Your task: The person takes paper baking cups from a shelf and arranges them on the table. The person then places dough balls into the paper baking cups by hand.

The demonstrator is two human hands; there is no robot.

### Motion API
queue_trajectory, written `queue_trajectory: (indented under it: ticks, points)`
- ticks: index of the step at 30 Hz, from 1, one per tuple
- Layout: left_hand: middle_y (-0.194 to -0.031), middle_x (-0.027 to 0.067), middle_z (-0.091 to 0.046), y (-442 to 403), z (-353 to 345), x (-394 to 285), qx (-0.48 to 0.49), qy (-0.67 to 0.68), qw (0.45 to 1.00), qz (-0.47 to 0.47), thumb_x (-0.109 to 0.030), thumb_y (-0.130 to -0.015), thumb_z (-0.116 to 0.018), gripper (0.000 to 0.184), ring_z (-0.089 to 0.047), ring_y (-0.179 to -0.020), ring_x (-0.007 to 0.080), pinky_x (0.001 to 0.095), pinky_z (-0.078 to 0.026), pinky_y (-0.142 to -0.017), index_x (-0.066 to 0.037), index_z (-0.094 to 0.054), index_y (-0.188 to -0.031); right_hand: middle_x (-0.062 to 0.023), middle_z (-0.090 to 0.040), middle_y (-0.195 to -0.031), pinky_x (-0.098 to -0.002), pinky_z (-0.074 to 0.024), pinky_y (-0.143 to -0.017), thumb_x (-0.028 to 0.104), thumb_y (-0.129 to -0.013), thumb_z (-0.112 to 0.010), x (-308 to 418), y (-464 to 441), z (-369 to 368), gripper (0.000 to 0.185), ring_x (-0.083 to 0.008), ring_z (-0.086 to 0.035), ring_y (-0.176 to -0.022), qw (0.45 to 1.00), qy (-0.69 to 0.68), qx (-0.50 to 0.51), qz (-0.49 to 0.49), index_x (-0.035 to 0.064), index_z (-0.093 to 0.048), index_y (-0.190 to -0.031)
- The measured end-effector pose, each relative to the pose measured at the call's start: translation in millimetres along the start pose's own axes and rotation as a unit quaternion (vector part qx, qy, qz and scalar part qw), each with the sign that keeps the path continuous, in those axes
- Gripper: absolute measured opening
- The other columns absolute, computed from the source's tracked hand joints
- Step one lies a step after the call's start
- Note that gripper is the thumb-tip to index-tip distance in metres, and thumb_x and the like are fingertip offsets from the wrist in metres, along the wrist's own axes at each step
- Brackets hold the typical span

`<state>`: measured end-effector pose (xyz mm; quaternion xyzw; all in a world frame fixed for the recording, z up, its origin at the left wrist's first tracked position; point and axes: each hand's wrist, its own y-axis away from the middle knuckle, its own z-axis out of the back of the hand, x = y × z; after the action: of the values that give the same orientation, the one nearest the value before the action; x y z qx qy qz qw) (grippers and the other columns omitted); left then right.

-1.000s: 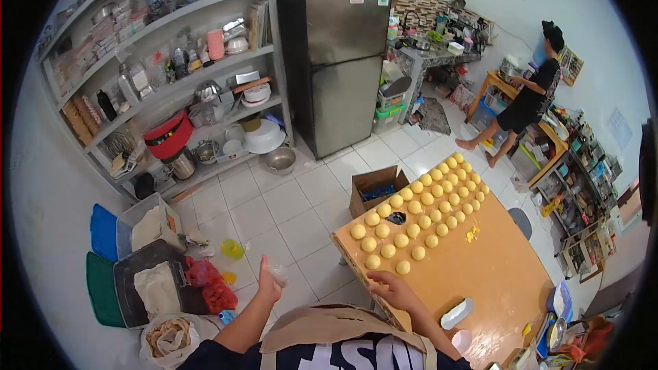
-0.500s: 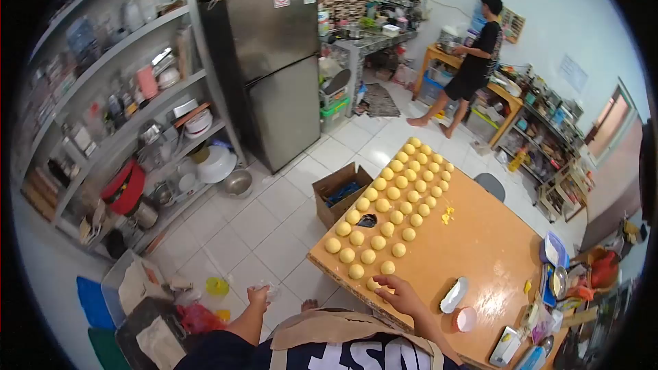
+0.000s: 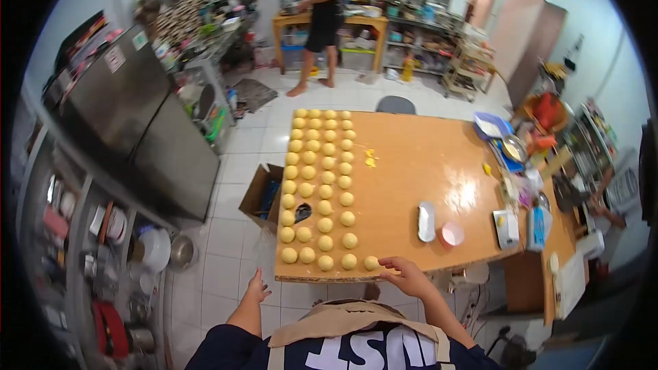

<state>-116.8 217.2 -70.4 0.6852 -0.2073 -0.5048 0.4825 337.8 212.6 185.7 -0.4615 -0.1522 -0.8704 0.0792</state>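
Note:
Low on the left, my left hand is beside the table with its fingers apart. Just beyond its fingertips is a faint, clear plastic piece, near the cardboard box; nothing shows in the hand. My right hand is over the table's near edge, fingers spread and empty, just right of a yellow dough ball. Several rows of such balls cover the left part of the wooden table. A dark patch lies among them.
A white oblong dish and pink cup stand on the table. A scale is at its right. Beyond, a person stands at a wooden bench. Another person's arm shows far right. A fridge is left.
The view has turned right. The clear plastic, earlier at my left hand's fingers, now appears beyond them, nearer the box. My right hand is now right of the nearest ball, which it partly overlapped before.

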Motion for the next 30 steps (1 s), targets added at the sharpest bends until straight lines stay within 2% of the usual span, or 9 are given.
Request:
queue_trajectory:
  ticks: [2, 9, 12, 18, 22, 23, 26, 29, 30]
  points:
    - [-0.154, 0.0159, -0.011, -10, -3, 0, 0.014, -0.024, 1.000, -0.012, -0.064, -0.085, -0.051, 0.091, -0.022, -0.137, 0.0385, 0.0601, -0.029, -0.104, -0.012, -0.011, -0.149, -0.0155, -0.063, -0.114, -0.0370, -0.0492, -0.084, 0.025, -0.087, -0.064, -19, 15, -1, 0.040, -0.0257, -0.061, -0.104, 0.999, -0.033, -0.036, -0.018, 0.0011, -0.058, -0.118]
    - [-0.137, 0.0129, -0.034, -19, -12, 8, -0.080, 0.004, 0.993, -0.085, -0.054, -0.090, -0.052, 0.071, -0.034, -0.128, 0.0357, 0.0564, -0.036, -0.095, -0.010, -0.029, -0.141, -0.0161, -0.061, -0.116, -0.0381, -0.0479, -0.088, 0.023, -0.083, -0.068, -76, 56, 37, 0.043, -0.0266, -0.059, -0.106, 0.987, -0.027, -0.131, -0.085, 0.0011, -0.058, -0.119]
    - [-0.129, 0.0103, -0.039, -15, -13, 11, -0.103, 0.025, 0.987, -0.118, -0.050, -0.091, -0.052, 0.061, -0.038, -0.123, 0.0331, 0.0538, -0.038, -0.092, -0.010, -0.036, -0.134, -0.0177, -0.054, -0.124, -0.0430, -0.0430, -0.095, 0.023, -0.077, -0.072, -137, 65, 63, 0.053, -0.0322, -0.051, -0.116, 0.956, 0.190, -0.184, -0.123, 0.0058, -0.054, -0.124]
    - [-0.111, 0.0063, -0.044, 7, -28, 46, -0.140, 0.059, 0.977, -0.150, -0.046, -0.089, -0.055, 0.046, -0.044, -0.100, 0.0234, 0.0460, -0.040, -0.082, -0.015, -0.044, -0.121, -0.0214, -0.029, -0.143, -0.0521, -0.0358, -0.102, 0.031, -0.065, -0.081, -187, 38, 126, 0.085, -0.0437, -0.034, -0.128, 0.921, 0.281, -0.238, -0.124, 0.0177, -0.039, -0.138]
    - [-0.102, 0.0019, -0.046, 28, -54, 92, -0.205, 0.096, 0.961, -0.157, -0.041, -0.087, -0.057, 0.038, -0.043, -0.092, 0.0187, 0.0425, -0.039, -0.077, -0.017, -0.046, -0.115, -0.0187, -0.024, -0.148, -0.0526, -0.0339, -0.104, 0.035, -0.060, -0.084, -186, 1, 157, 0.097, -0.0443, -0.025, -0.135, 0.925, 0.295, -0.162, -0.176, 0.0203, -0.034, -0.142]
    - [-0.100, 0.0009, -0.046, 37, -62, 102, -0.224, 0.100, 0.955, -0.165, -0.039, -0.087, -0.057, 0.036, -0.043, -0.090, 0.0176, 0.0420, -0.039, -0.076, -0.017, -0.047, -0.114, -0.0175, -0.020, -0.151, -0.0544, -0.0312, -0.106, 0.045, -0.061, -0.082, -180, -7, 164, 0.101, -0.0430, -0.021, -0.137, 0.915, 0.334, -0.102, -0.203, 0.0191, -0.031, -0.144]
    - [-0.093, -0.0006, -0.047, 48, -76, 136, -0.227, 0.162, 0.945, -0.171, -0.036, -0.087, -0.058, 0.031, -0.043, -0.083, 0.0159, 0.0375, -0.038, -0.070, -0.017, -0.049, -0.110, -0.0201, -0.038, -0.142, -0.0572, -0.0317, -0.102, 0.054, -0.067, -0.074, -179, -32, 166, 0.100, -0.0385, -0.033, -0.133, 0.909, 0.388, -0.093, -0.125, 0.0139, -0.027, -0.145]
    - [-0.087, -0.0008, -0.049, 85, -115, 159, -0.303, 0.145, 0.924, -0.185, -0.034, -0.086, -0.059, 0.029, -0.043, -0.075, 0.0144, 0.0317, -0.038, -0.068, -0.017, -0.050, -0.107, -0.0204, -0.057, -0.123, -0.0573, -0.0331, -0.099, 0.057, -0.074, -0.066, -184, -84, 177, 0.096, -0.0344, -0.051, -0.119, 0.944, 0.278, -0.042, -0.171, 0.0083, -0.025, -0.145]
    - [-0.088, -0.0002, -0.050, 92, -121, 167, -0.301, 0.145, 0.925, -0.181, -0.032, -0.086, -0.060, 0.029, -0.044, -0.075, 0.0149, 0.0309, -0.039, -0.068, -0.015, -0.051, -0.108, -0.0200, -0.060, -0.117, -0.0560, -0.0348, -0.097, 0.054, -0.076, -0.065, -184, -100, 182, 0.092, -0.0344, -0.055, -0.112, 0.937, 0.298, -0.015, -0.182, 0.0075, -0.026, -0.145]
